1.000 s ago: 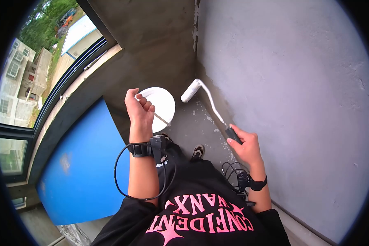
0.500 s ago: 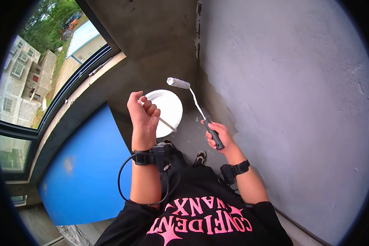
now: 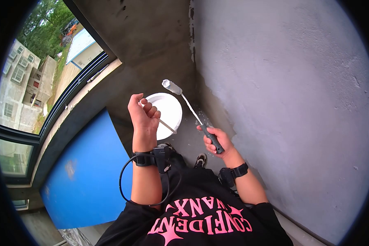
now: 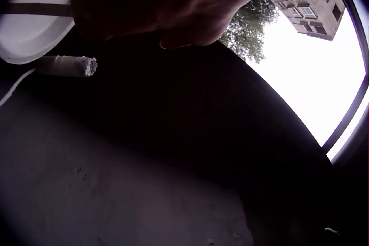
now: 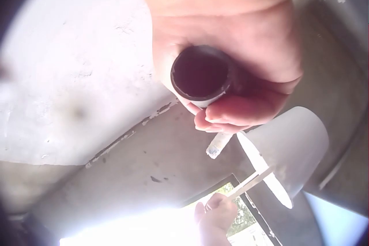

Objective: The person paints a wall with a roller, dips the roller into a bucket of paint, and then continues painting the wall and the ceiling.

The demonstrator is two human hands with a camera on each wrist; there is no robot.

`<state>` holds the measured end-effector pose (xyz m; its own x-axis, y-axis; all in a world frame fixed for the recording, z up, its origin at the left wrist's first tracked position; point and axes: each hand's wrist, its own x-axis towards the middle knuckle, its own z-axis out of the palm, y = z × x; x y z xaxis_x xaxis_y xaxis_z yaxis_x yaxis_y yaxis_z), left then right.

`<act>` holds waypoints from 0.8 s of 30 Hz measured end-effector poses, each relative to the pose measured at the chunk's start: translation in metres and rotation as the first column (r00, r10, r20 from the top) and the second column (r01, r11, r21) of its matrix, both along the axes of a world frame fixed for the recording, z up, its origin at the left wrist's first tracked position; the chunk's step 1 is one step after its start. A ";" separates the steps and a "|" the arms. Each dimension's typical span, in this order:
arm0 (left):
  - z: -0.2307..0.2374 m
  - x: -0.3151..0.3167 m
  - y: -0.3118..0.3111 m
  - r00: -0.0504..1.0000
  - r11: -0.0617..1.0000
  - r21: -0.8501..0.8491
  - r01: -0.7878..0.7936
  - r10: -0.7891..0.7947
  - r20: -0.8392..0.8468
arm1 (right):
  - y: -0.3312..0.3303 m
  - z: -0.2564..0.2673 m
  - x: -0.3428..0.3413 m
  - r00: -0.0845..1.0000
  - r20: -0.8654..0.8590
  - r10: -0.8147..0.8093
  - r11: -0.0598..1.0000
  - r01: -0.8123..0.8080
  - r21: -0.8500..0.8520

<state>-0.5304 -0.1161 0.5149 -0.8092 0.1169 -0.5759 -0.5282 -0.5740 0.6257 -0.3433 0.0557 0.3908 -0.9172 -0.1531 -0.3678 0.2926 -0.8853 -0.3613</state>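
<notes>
My right hand [image 3: 218, 141] grips the dark grey handle of a paint roller [image 3: 172, 87], its fingers wrapped round the grip. The roller's white, paint-coated sleeve stands just beyond the far right rim of a white bucket [image 3: 181, 112]. In the left wrist view the sleeve [image 4: 66, 66] shows beside the bucket's rim. My left hand [image 3: 144, 116] has its fingers curled round the bucket's flat handle [image 3: 167, 126], which crosses the opening. From the right wrist view, the bucket's outer wall [image 5: 297, 142] and the round butt of the roller grip [image 5: 200, 74] are visible.
A pale grey wall [image 3: 283, 94] rises on the right and meets a darker wall [image 3: 156, 45] at a corner. Blue sheet [image 3: 86, 168] leans under the window [image 3: 49, 82] at left. White spatters mark the floor near a shoe [image 3: 201, 160].
My right hand and the roller have moved left, away from the right wall; the sleeve has swung toward the bucket's far side. My left hand keeps its grip on the bucket handle.
</notes>
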 end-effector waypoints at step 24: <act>-0.007 -0.006 0.005 0.998 0.998 -0.002 -0.059 0.059 0.029 | 0.012 0.007 0.031 0.994 0.010 0.111 0.992 -0.111 0.065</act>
<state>-0.5361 -0.1115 0.5079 -0.7973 0.0690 -0.5996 -0.5117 -0.6041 0.6109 -0.3126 0.0677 0.3979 -0.8935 -0.2293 -0.3861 0.3902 -0.8220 -0.4148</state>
